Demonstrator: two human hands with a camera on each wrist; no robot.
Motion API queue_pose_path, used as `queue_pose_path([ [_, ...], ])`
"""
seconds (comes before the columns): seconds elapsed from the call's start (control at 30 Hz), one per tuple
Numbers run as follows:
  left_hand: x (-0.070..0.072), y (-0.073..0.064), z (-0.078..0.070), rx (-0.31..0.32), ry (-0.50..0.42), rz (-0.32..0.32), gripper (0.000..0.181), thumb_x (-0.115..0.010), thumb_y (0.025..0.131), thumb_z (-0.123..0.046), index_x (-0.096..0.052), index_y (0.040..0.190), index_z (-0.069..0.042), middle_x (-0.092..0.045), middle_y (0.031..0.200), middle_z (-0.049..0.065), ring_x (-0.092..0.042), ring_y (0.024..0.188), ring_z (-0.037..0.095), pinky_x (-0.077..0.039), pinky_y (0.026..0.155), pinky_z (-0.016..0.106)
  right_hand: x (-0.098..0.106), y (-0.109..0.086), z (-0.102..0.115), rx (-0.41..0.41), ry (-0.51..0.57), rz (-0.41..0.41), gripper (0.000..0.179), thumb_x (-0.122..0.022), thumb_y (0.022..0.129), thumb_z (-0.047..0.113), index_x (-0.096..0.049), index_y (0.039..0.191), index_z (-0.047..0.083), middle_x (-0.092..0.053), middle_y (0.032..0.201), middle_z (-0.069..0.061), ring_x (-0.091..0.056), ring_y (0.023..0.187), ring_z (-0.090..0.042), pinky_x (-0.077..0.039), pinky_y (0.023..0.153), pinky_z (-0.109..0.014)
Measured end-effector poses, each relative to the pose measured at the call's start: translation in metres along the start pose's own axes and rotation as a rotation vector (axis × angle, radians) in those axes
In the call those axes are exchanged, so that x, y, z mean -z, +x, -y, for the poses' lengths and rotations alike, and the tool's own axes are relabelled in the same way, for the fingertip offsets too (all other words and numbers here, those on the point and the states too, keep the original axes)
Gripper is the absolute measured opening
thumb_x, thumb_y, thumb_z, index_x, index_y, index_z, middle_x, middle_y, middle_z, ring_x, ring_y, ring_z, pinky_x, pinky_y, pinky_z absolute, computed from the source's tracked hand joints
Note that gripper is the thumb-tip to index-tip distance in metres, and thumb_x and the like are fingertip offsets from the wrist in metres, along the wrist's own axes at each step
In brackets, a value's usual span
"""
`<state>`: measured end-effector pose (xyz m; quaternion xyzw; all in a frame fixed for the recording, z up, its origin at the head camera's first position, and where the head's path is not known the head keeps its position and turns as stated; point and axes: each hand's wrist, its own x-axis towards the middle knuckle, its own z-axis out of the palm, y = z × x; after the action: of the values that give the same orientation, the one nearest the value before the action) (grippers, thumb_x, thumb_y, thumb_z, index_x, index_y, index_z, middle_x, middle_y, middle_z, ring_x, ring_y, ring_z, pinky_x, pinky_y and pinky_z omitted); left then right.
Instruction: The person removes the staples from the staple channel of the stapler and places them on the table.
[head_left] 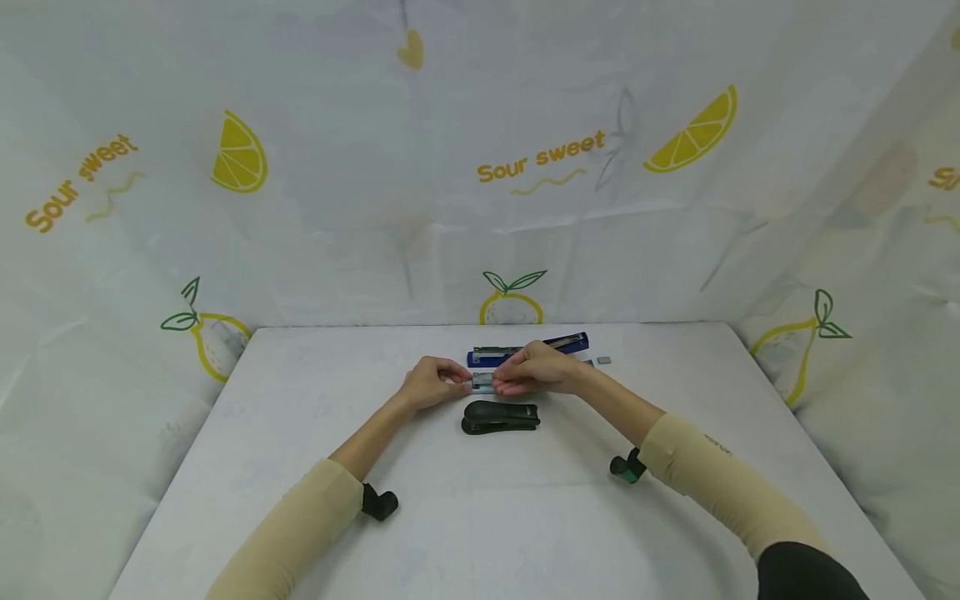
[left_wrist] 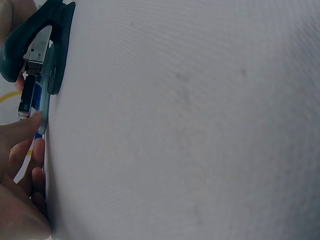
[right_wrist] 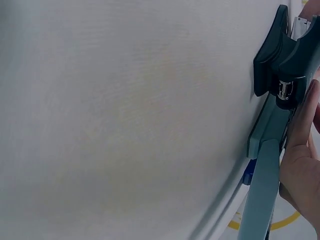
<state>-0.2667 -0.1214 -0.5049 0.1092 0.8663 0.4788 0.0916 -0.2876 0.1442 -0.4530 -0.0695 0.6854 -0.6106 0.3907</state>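
A light blue stapler [head_left: 482, 388] lies opened on the table between both hands, its metal staple channel showing. My left hand [head_left: 433, 382] pinches its left end, with the thumb on the base [left_wrist: 44, 112] in the left wrist view. From the other side my right hand [head_left: 542, 368] reaches over the channel with fingertips bent together at it; whether a small piece is between them is hidden. In the right wrist view the stapler's upper arm [right_wrist: 262, 195] stands swung away from its base. A black stapler [head_left: 500, 417] lies just in front of the hands.
Behind the hands lies a dark blue stapler [head_left: 487, 359], swung open, partly covered by the right hand. A small grey piece, perhaps staples [head_left: 604, 360], lies to the right. The white table [head_left: 480, 517] ends at a lemon-printed cloth backdrop [head_left: 337, 250].
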Motion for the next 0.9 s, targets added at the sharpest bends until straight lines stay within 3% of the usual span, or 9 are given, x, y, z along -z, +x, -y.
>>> queue_pose_path([
  [0.37, 0.0, 0.001, 0.001, -0.002, 0.022, 0.002, 0.023, -0.089, 0.088, -0.023, -0.085, 0.108, -0.013, -0.079, 0.093, 0.0, -0.057, 0.076, 0.006, -0.039, 0.077, 0.028, -0.006, 0.004, 0.0, 0.037, 0.015, -0.042, 0.034, -0.063, 0.107, 0.0, -0.063, 0.133, -0.022, -0.083, 0.093, -0.007, -0.082, 0.086, -0.013, -0.064, 0.082, -0.025],
  [0.6, 0.0, 0.001, 0.0, 0.015, 0.027, 0.017, 0.023, -0.089, 0.088, -0.025, -0.085, 0.109, -0.015, -0.079, 0.094, -0.001, -0.058, 0.079, 0.008, -0.04, 0.079, 0.029, -0.012, 0.007, -0.003, 0.09, -0.122, -0.131, 0.026, -0.067, 0.106, 0.004, -0.074, 0.121, -0.016, -0.083, 0.086, -0.006, -0.08, 0.076, -0.01, -0.064, 0.075, -0.024],
  [0.9, -0.001, 0.001, 0.0, 0.015, 0.025, 0.001, 0.023, -0.09, 0.087, -0.024, -0.085, 0.107, -0.015, -0.08, 0.094, 0.001, -0.058, 0.078, 0.007, -0.04, 0.079, 0.029, -0.016, 0.009, -0.003, 0.119, -0.226, -0.174, 0.024, -0.068, 0.105, 0.008, -0.078, 0.114, -0.011, -0.083, 0.085, -0.005, -0.079, 0.071, -0.009, -0.065, 0.074, -0.026],
])
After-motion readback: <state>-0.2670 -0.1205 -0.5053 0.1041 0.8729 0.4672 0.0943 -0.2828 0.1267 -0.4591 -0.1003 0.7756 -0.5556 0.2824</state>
